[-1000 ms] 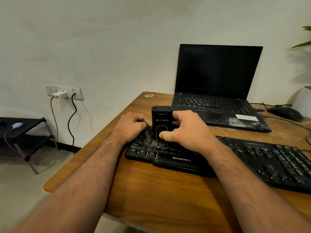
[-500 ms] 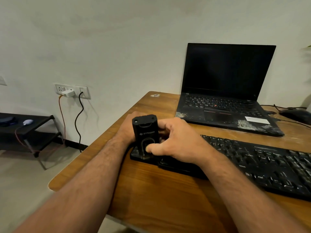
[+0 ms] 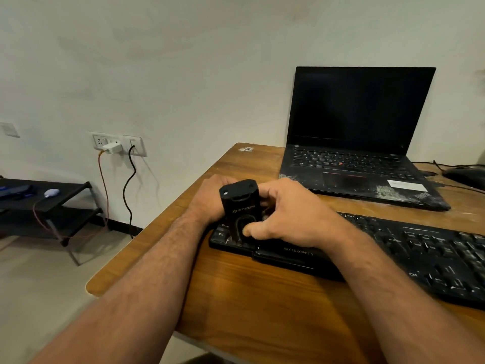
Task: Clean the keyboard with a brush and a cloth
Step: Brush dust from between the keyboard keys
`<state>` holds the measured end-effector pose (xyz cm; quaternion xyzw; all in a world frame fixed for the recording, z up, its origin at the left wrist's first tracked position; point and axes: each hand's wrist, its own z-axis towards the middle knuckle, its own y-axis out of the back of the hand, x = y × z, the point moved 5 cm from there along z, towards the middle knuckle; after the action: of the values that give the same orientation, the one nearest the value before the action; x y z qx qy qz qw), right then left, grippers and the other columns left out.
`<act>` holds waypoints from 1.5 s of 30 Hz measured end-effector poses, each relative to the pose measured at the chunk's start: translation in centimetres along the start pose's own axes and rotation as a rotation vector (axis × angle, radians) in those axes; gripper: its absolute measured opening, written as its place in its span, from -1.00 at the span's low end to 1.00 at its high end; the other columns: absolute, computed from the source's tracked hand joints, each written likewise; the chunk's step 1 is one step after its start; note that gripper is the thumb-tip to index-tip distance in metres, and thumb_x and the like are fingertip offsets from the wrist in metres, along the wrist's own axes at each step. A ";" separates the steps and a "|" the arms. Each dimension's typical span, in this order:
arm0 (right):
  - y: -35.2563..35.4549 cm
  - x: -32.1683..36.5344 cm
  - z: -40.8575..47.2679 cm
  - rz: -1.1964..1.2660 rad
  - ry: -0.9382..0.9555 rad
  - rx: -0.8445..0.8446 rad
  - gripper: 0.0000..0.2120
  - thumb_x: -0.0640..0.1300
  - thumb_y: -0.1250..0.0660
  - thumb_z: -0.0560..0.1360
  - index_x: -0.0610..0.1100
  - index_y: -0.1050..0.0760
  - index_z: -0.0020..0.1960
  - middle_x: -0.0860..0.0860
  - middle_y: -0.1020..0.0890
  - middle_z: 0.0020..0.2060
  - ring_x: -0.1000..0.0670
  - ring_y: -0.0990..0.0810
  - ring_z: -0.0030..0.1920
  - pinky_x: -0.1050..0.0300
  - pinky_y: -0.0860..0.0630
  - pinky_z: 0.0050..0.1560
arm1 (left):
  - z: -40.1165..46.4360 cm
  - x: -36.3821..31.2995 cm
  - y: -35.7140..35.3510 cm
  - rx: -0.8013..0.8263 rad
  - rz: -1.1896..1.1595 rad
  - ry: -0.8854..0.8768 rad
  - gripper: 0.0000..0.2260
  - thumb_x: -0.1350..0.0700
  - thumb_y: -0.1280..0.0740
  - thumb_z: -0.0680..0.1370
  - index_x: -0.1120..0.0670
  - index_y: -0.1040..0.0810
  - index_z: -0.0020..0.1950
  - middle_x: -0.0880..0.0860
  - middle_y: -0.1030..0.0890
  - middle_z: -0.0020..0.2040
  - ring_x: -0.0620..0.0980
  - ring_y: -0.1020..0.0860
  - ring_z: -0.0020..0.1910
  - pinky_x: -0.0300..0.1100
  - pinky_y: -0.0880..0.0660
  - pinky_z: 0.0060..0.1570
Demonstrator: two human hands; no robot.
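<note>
A black keyboard (image 3: 409,248) lies across the wooden desk (image 3: 249,306), dusty between its keys. A black block-shaped cleaning brush tool (image 3: 240,206) stands upright on the keyboard's left end. My right hand (image 3: 291,214) grips the tool, thumb pressed on its front near the bottom. My left hand (image 3: 210,198) sits behind and left of the tool with curled fingers, against the tool's far side and the keyboard's left edge. The bristles are hidden under the tool. No cloth is in view.
An open black laptop (image 3: 359,143) with dust on its palm rest stands behind the keyboard. A black mouse (image 3: 464,174) and cables lie at the far right. The desk's left edge is close to my left hand. A wall socket (image 3: 118,144) and a low black rack (image 3: 47,203) are at left.
Both hands and the brush tool have moved left along the keyboard to its left end. The view has swung left as well.
</note>
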<state>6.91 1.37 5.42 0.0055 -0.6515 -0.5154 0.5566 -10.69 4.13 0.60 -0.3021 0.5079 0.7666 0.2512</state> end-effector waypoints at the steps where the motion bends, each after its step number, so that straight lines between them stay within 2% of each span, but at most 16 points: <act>1: 0.1 -0.2 0.1 -0.002 -0.007 -0.034 -0.65 -0.19 -0.55 0.37 0.08 -0.65 0.10 0.14 -0.72 -0.18 0.13 -0.67 -0.26 0.23 -0.64 -0.19 | -0.2 -0.6 0.1 -0.002 -0.013 0.024 -0.99 0.06 -0.28 0.33 -0.04 -0.47 -0.30 -0.06 -0.51 -0.25 -0.10 -0.46 -0.28 -0.31 -0.42 -0.23; 3: 0.4 -0.9 0.7 -0.024 -0.031 -0.145 -0.62 -0.15 -0.55 0.37 0.10 -0.62 0.14 0.13 -0.71 -0.19 0.15 -0.68 -0.24 0.27 -0.63 -0.20 | -0.4 -1.1 0.1 -0.019 -0.031 0.031 -0.84 0.07 -0.35 0.47 0.14 -0.61 -0.21 -0.05 -0.60 -0.29 -0.11 -0.54 -0.33 -0.42 -0.44 -0.32; 4: 0.6 -1.3 0.9 -0.051 -0.047 -0.198 -0.60 -0.12 -0.56 0.37 0.11 -0.61 0.17 0.15 -0.71 -0.17 0.17 -0.68 -0.21 0.33 -0.60 -0.21 | -0.2 -0.9 -0.1 -0.020 -0.058 0.035 -0.88 0.11 -0.37 0.50 0.12 -0.67 -0.15 -0.06 -0.66 -0.26 -0.17 -0.59 -0.31 -0.48 -0.45 -0.31; 5: 1.0 -1.6 1.0 -0.068 -0.058 -0.233 -0.59 -0.10 -0.56 0.37 0.12 -0.60 0.18 0.18 -0.70 -0.15 0.20 -0.66 -0.18 0.40 -0.54 -0.22 | -0.3 -0.9 -0.2 -0.001 -0.071 0.046 -0.90 0.14 -0.38 0.50 0.06 -0.70 -0.12 -0.05 -0.70 -0.23 -0.20 -0.63 -0.26 -0.44 -0.51 -0.22; 7: 1.3 -1.9 1.0 -0.029 -0.069 -0.223 -0.58 -0.09 -0.57 0.35 0.12 -0.61 0.18 0.23 -0.69 -0.12 0.29 -0.63 -0.12 0.44 -0.48 -0.16 | -0.3 -0.5 -0.4 0.024 -0.097 0.050 -0.89 0.16 -0.38 0.49 0.02 -0.72 -0.10 -0.03 -0.72 -0.19 -0.11 -0.68 -0.16 -0.21 -0.59 -0.05; 9: 1.1 -2.1 0.8 0.033 -0.065 -0.183 -0.60 -0.11 -0.58 0.34 0.12 -0.62 0.14 0.24 -0.70 -0.11 0.32 -0.64 -0.10 0.45 -0.49 -0.12 | -0.1 -0.4 -0.4 0.032 -0.119 0.058 -0.90 0.14 -0.39 0.49 0.03 -0.72 -0.10 -0.02 -0.72 -0.19 -0.04 -0.69 -0.15 -0.12 -0.60 -0.03; 13: 1.9 -2.9 1.3 0.004 -0.123 -0.311 -0.64 -0.10 -0.56 0.35 0.07 -0.63 0.13 0.16 -0.71 -0.12 0.19 -0.67 -0.11 0.26 -0.60 -0.08 | 0.1 0.2 -0.4 0.033 -0.138 0.149 -0.80 0.22 -0.34 0.48 0.01 -0.69 -0.27 -0.06 -0.69 -0.30 -0.07 -0.65 -0.27 -0.09 -0.58 -0.01; 17: 1.6 -3.2 1.3 0.090 -0.121 -0.219 -0.62 -0.11 -0.58 0.34 0.10 -0.64 0.13 0.18 -0.73 -0.10 0.21 -0.68 -0.09 0.27 -0.59 -0.04 | 0.8 0.1 -0.2 0.042 -0.168 0.269 -0.75 0.12 -0.35 0.50 0.10 -0.58 -0.38 0.05 -0.61 -0.37 -0.05 -0.54 -0.36 -0.10 -0.46 -0.10; 21: 2.4 -3.6 1.2 0.056 -0.160 -0.346 -0.61 -0.11 -0.56 0.36 0.07 -0.61 0.17 0.14 -0.69 -0.10 0.16 -0.66 -0.13 0.28 -0.58 -0.17 | 1.2 -0.2 -0.4 0.032 -0.249 0.408 -0.65 -0.19 -0.37 0.39 0.03 -0.62 -0.44 0.06 -0.68 -0.20 0.02 -0.60 -0.19 -0.08 -0.47 -0.04; 24: 1.9 -3.6 0.9 0.172 -0.129 -0.269 -0.59 -0.13 -0.58 0.34 0.07 -0.62 0.16 0.16 -0.73 -0.11 0.20 -0.69 -0.13 0.29 -0.61 -0.11 | 1.5 -0.9 -0.7 -0.084 -0.217 0.222 -0.58 0.04 -0.36 0.48 -0.03 -0.50 -0.60 -0.14 -0.51 -0.52 -0.21 -0.44 -0.50 -0.19 -0.33 -0.31; 26: 1.5 -3.6 0.7 0.196 -0.117 -0.238 -0.58 -0.14 -0.58 0.35 0.08 -0.62 0.17 0.16 -0.73 -0.07 0.21 -0.69 -0.09 0.31 -0.62 -0.08 | 1.3 -0.6 -0.6 -0.151 -0.276 0.165 -0.48 0.12 -0.34 0.54 -0.04 -0.45 -0.65 -0.16 -0.38 -0.62 -0.24 -0.34 -0.60 -0.19 -0.27 -0.36; 28: 1.7 -3.9 1.0 0.133 -0.128 -0.300 -0.56 -0.12 -0.57 0.35 0.06 -0.60 0.20 0.14 -0.71 -0.04 0.18 -0.68 -0.05 0.26 -0.64 -0.05 | 1.7 -0.1 -0.5 -0.161 -0.389 0.122 -0.59 0.07 -0.35 0.56 -0.02 -0.59 -0.51 -0.07 -0.50 -0.53 -0.12 -0.43 -0.52 -0.19 -0.34 -0.34; 30: 2.3 -4.2 1.3 0.085 -0.141 -0.363 -0.55 -0.12 -0.56 0.35 0.04 -0.59 0.22 0.12 -0.70 -0.04 0.15 -0.67 -0.05 0.23 -0.64 -0.07 | 1.7 -0.4 -0.7 -0.101 -0.434 0.093 -0.69 0.04 -0.32 0.59 0.07 -0.69 -0.31 0.14 -0.65 -0.30 0.06 -0.54 -0.37 -0.14 -0.48 -0.29; 33: 2.6 -4.6 1.5 0.149 -0.155 -0.337 -0.55 -0.16 -0.56 0.35 0.04 -0.60 0.21 0.11 -0.71 -0.03 0.14 -0.68 -0.03 0.26 -0.62 -0.09 | 2.0 -0.9 -1.2 -0.060 -0.503 0.066 -0.67 0.11 -0.28 0.62 0.09 -0.68 -0.31 0.11 -0.62 -0.34 -0.01 -0.54 -0.38 -0.19 -0.48 -0.34; 38: 3.3 -5.5 1.6 0.184 -0.189 -0.336 -0.59 -0.19 -0.57 0.36 0.06 -0.59 0.16 0.12 -0.71 -0.07 0.14 -0.69 -0.09 0.16 -0.64 -0.06 | 2.4 -0.7 -1.5 -0.008 -0.499 0.056 -0.70 0.09 -0.26 0.62 0.09 -0.71 -0.21 0.17 -0.70 -0.12 0.14 -0.61 -0.06 0.01 -0.51 0.10; 45: 3.7 -5.9 3.1 0.023 -0.181 -0.475 -0.62 -0.13 -0.52 0.41 0.01 -0.57 0.20 0.08 -0.67 -0.03 0.13 -0.59 -0.10 0.38 -0.46 -0.27 | 3.4 -0.4 -2.4 0.014 -0.387 0.059 -0.71 0.07 -0.28 0.62 0.20 -0.71 -0.14 0.13 -0.71 -0.22 -0.02 -0.62 -0.27 -0.19 -0.51 -0.10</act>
<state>8.99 8.62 4.18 -0.1790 -0.5591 -0.6463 0.4876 -9.42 8.09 0.39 -0.4148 0.4528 0.6913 0.3808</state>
